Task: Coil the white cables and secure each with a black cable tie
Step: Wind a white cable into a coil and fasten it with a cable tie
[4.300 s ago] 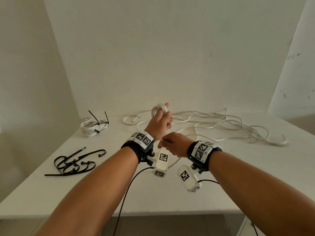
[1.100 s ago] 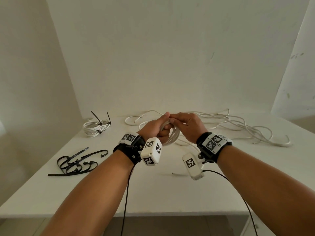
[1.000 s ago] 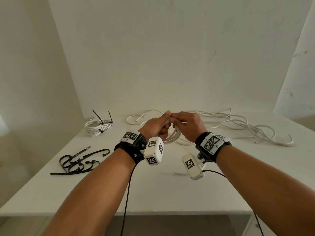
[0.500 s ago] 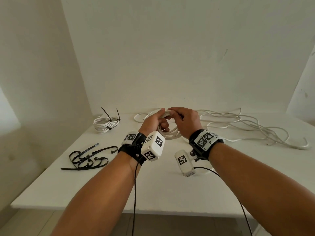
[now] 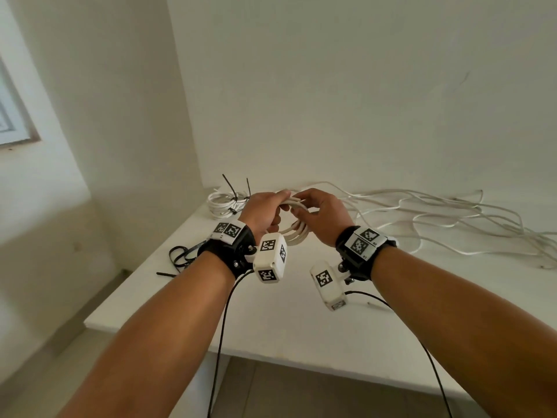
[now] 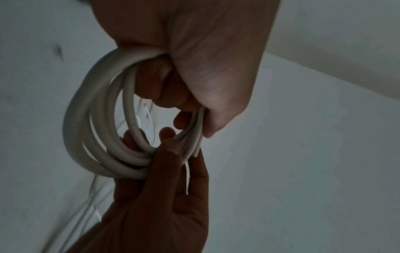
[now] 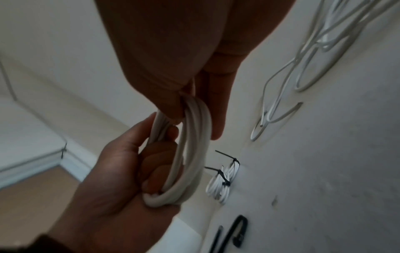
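- Step in hand: a white cable has been wound into a coil (image 5: 297,229), and both hands hold it up above the surface (image 5: 301,321), in front of the person.
- The left hand (image 5: 263,212) has its fingers (image 6: 160,89) curled through the loops, gripping one side of the coil; the wrist view shows several turns running round them.
- The right hand (image 5: 321,217) pinches the opposite side, thumb and fingers (image 7: 218,106) closed on the bunched turns, and a short free end sticks out near them.
- Judgement: the winding looks finished or nearly so, with no tie on this coil yet.
- The next move calls for one hand to keep the turns clamped so they do not spring apart, while the other fetches a tie from the loose black cable ties (image 5: 180,256), which lie on the surface to the left, under the left wrist.
- One finished bundle (image 5: 224,202) lies at the far left of the surface, bound by two black ties.
- More loose white cables (image 5: 452,215) sprawl along the far right, not yet coiled.
- Containers: none show in any view; everything lies straight on the surface.
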### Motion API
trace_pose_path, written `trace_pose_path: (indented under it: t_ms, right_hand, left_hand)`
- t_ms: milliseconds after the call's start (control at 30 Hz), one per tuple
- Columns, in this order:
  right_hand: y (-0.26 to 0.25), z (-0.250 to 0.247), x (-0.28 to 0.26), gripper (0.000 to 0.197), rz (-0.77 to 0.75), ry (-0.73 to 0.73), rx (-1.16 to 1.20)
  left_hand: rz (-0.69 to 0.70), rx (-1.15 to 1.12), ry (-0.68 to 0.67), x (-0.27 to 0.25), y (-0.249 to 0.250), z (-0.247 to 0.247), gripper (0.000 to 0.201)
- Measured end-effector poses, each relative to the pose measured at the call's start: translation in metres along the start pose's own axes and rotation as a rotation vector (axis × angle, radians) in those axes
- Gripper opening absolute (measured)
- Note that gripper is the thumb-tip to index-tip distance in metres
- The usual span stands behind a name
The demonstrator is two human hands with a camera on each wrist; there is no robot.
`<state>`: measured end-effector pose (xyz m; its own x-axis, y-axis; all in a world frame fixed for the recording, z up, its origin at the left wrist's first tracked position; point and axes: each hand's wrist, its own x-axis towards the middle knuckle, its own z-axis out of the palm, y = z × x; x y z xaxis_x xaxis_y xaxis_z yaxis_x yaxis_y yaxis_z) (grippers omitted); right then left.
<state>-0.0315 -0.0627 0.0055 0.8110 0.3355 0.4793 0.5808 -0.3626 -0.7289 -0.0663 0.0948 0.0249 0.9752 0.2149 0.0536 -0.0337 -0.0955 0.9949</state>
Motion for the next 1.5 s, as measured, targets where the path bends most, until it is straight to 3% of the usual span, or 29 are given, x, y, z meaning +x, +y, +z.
trace_pose_path:
  t_ms: [100,200,300,433,567,700,800,933,1133,1267,1367,1500]
  right_hand:
    - [-0.007,0.021,0.006,0.032,0.077,-0.169,0.017]
    - [-0.006,0.037,0.011,0.022,0.118,-0.277,-0.055]
    - [-0.005,0.054,0.017,0.012,0.115,-0.378,-0.245]
    - [-0.007,0.086,0.026,0.017,0.048,-0.53,-0.406]
    - [-0.009,0.119,0.039,0.02,0.027,-0.53,-0.504]
    - [-0.005,0.148,0.056,0.036,0.167,-0.54,-0.589]
    - [-0.003,0.16,0.064,0.033,0.22,-0.526,-0.615]
    - [0.001,0.162,0.067,0.016,0.264,-0.481,-0.602]
    - [0.013,0.125,0.069,0.013,0.322,-0.385,-0.503]
    - [0.014,0.083,0.068,0.014,0.286,-0.345,-0.339]
    - [0.012,0.05,0.063,0.014,0.211,-0.335,-0.373]
    - [0.019,0.009,0.054,0.014,0.236,-0.364,-0.357]
  left_hand:
    - [-0.021,0.039,0.094,-0.001,-0.01,-0.032,0.034]
    - [-0.036,0.021,0.195,-0.004,-0.019,-0.067,0.032]
    - [-0.038,0.014,0.281,-0.004,-0.024,-0.101,0.033]
    - [-0.028,0.024,0.354,0.001,-0.028,-0.136,0.034]
    - [-0.036,0.023,0.386,0.002,-0.033,-0.159,0.032]
    - [-0.062,0.014,0.385,0.002,-0.041,-0.168,0.032]
    - [-0.074,0.015,0.381,0.002,-0.049,-0.17,0.033]
    - [-0.079,0.023,0.351,0.002,-0.054,-0.168,0.032]
    - [-0.064,0.038,0.247,0.002,-0.053,-0.15,0.031]
    - [-0.043,0.11,0.112,0.002,-0.047,-0.119,0.031]
    - [0.007,0.199,0.003,0.002,-0.043,-0.089,0.031]
    - [0.085,0.321,-0.167,0.001,-0.038,-0.044,0.031]
